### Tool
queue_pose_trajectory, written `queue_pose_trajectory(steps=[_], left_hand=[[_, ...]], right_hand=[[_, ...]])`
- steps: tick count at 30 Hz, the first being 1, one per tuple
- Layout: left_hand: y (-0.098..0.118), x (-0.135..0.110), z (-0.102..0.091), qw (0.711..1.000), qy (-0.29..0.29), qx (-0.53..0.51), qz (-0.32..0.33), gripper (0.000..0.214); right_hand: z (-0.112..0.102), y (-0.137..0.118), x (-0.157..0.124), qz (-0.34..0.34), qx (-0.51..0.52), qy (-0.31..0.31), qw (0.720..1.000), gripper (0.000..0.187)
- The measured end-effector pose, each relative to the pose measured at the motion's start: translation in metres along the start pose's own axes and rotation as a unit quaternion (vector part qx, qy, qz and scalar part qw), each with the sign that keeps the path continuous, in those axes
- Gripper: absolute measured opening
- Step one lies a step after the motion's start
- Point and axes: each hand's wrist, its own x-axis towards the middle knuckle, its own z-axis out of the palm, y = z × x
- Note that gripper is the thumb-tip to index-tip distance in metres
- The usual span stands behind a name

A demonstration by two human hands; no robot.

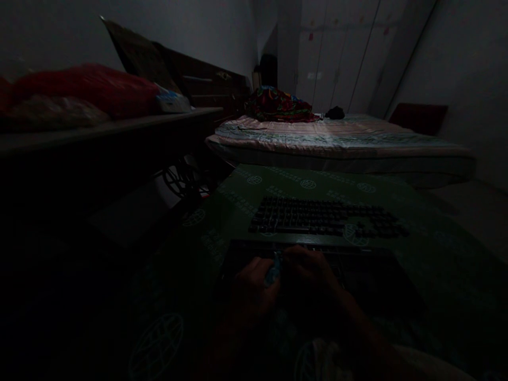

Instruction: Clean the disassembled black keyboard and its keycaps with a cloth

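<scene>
A dark keyboard base (377, 278) lies across the green printed board, with both hands over its left half. My left hand (252, 288) is closed around a small crumpled bluish cloth (272, 272), part of which pokes out between thumb and fingers. Close beside it, my right hand (311, 267) has its fingers bent together near the cloth's upper end; what they pinch is too dark to make out. Beyond the base, loose black keycaps (297, 216) are laid out in rows like a keyboard. Deep shadow hides much of the hands and base.
The green board (222, 206) with white globe prints carries everything. Behind it stands a bed (337, 140) with a red patterned blanket (278, 105). At the left, a shelf (119, 127) holds red plastic bags (87, 87). A spoked wheel (177, 180) shows beneath.
</scene>
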Motion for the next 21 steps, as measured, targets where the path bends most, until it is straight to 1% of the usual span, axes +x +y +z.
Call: queue_pose_trajectory(steps=[4,7,10,13,17,21], left_hand=[[0.003,0.001,-0.003,1.0,-0.001,0.009,-0.01,0.011],[0.002,0.003,-0.006,0.999,-0.001,0.017,-0.032,0.01],[0.0,0.004,-0.009,0.997,-0.02,0.026,-0.067,0.011],[0.0,0.005,-0.01,0.995,-0.038,0.025,-0.084,0.013],[-0.002,0.004,-0.009,0.996,-0.031,0.029,-0.08,0.013],[-0.004,0.003,-0.005,0.998,-0.02,0.034,-0.057,0.014]], right_hand=[[0.0,0.001,0.0,0.001,0.003,-0.013,1.0,0.017],[0.001,0.003,-0.001,0.014,0.02,-0.026,0.999,0.017],[0.003,0.006,-0.002,0.017,0.039,-0.043,0.998,0.016],[0.004,0.007,-0.003,0.014,0.063,-0.038,0.997,0.016],[0.005,0.007,-0.004,0.02,0.087,-0.026,0.996,0.018],[0.007,0.011,-0.003,0.011,0.072,-0.024,0.997,0.02]])
